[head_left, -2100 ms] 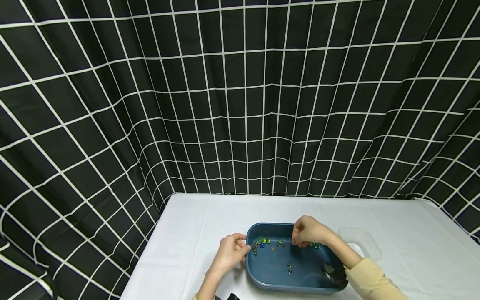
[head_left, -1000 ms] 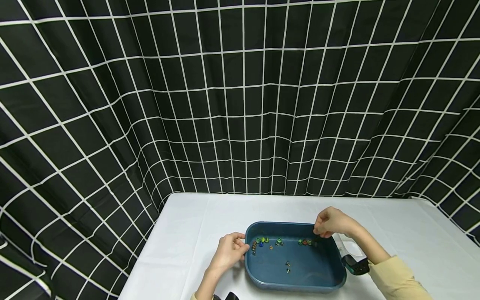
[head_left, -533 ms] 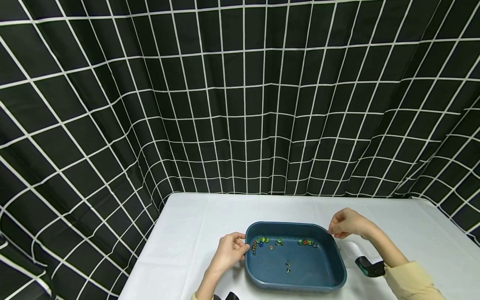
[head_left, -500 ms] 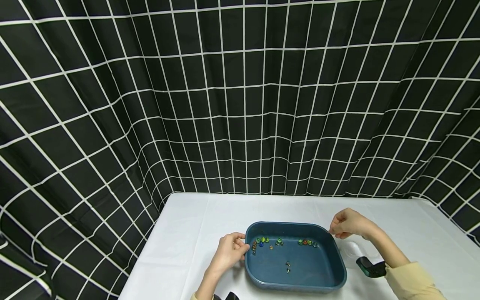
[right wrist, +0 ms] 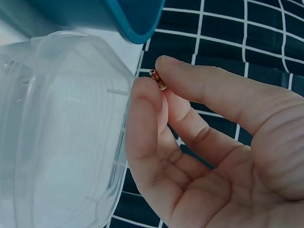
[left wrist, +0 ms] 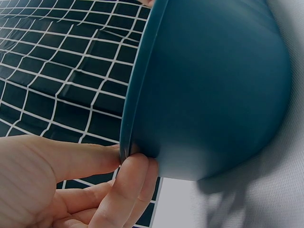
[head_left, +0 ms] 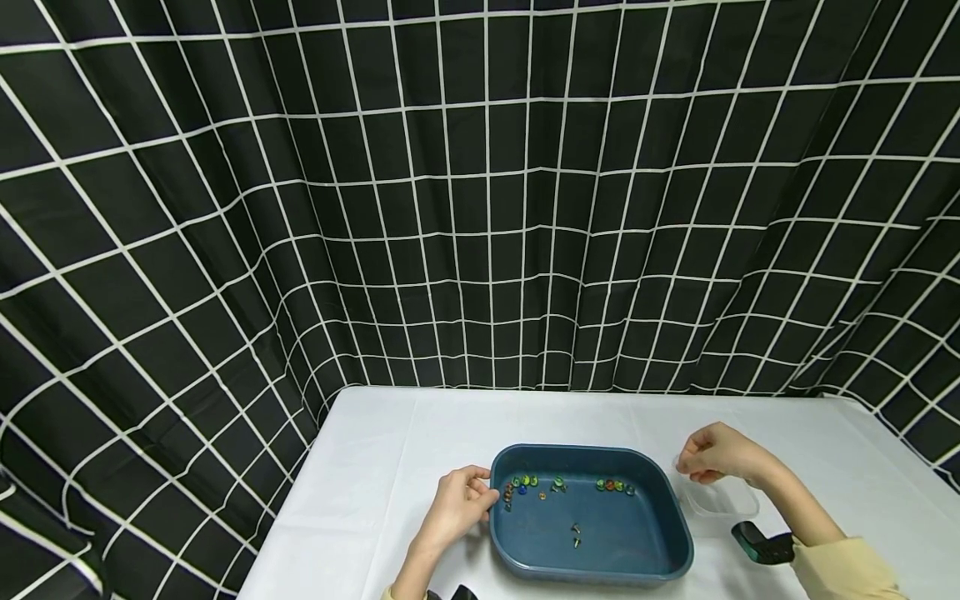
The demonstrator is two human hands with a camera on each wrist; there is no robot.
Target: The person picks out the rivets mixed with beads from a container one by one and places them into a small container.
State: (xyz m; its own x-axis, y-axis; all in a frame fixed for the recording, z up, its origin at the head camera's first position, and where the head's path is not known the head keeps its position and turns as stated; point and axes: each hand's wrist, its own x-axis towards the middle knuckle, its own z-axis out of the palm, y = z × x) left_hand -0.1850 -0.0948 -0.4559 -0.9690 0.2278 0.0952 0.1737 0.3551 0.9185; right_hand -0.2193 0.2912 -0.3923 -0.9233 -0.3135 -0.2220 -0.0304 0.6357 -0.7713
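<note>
A: What does the head view show?
B: The blue tray (head_left: 540,546), with the left hand (head_left: 453,502) at its nine o'clock; past its three o'clock, the clear container (head_left: 723,504), with the right hand (head_left: 723,454) near that container's twelve. Small coloured pieces (head_left: 527,481) lie inside the tray at ten and one.
A: Any danger?
B: The black wrist device (head_left: 753,546), close by the container's five o'clock, could nudge it.
A: Left wrist?
B: Thumb and fingers pinch the tray's rim at seven o'clock. A careless tug could tilt it, scattering the pieces.
A: Right wrist?
B: Thumb and forefinger pinch a tiny brass-coloured piece (right wrist: 158,81); the container is at eight o'clock. With so little to grip, a slip could drop it outside.
</note>
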